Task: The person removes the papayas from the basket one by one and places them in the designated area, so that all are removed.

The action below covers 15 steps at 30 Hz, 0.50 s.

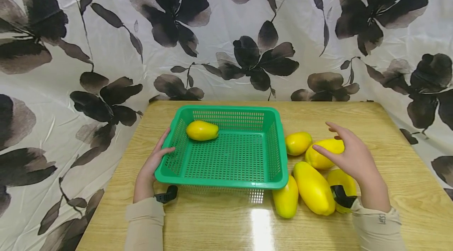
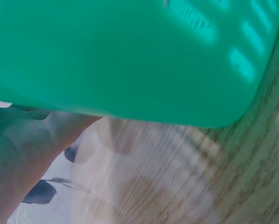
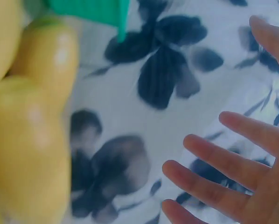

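A green plastic basket (image 1: 226, 184) with slotted walls stands on the table, one yellow papaya-shaped fruit (image 1: 201, 130) lying in its far left corner. At its left side my left hand (image 1: 154, 162) holds the rim, thumb over the top edge and fingers along the outside. The basket wall (image 2: 130, 60) fills most of the left wrist view and hides those fingers. My right hand (image 1: 354, 156) hovers over several more yellow fruits (image 1: 313, 188) right of the basket, fingers spread and holding nothing. In the right wrist view its fingers (image 3: 228, 163) are apart, with fruits (image 3: 30, 154) at the left.
The wooden table (image 1: 212, 227) runs under everything. Behind it and at both sides hangs a white cloth (image 1: 219, 19) with dark flowers. One fruit (image 1: 286, 200) lies right against the basket's near right corner. A black strap (image 1: 166, 195) shows at the left wrist.
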Each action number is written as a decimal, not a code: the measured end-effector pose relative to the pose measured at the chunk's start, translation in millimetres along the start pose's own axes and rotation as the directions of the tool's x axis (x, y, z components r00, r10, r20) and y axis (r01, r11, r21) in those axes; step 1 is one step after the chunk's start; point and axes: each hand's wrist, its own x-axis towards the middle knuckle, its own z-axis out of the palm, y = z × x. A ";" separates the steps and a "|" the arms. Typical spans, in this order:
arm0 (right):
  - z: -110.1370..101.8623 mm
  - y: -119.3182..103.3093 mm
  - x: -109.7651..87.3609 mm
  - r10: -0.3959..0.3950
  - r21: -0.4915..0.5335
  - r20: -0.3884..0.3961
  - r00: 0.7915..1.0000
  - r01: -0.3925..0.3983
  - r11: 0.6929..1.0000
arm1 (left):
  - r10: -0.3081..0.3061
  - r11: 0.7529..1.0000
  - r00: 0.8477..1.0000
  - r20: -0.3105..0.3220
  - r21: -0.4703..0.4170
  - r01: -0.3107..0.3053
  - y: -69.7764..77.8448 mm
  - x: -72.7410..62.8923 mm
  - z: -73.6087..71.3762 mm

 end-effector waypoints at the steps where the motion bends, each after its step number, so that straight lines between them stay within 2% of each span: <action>1: 0.7 -4.3 4.4 -0.017 0.007 0.003 1.000 0.017 1.000 | 0.002 1.000 1.000 0.001 0.002 -0.002 -0.1 0.1 0.1; 15: 18.6 -49.3 55.2 -0.198 0.070 0.027 0.980 0.196 0.978 | 0.008 1.000 1.000 0.003 0.008 -0.008 -0.6 0.2 -0.4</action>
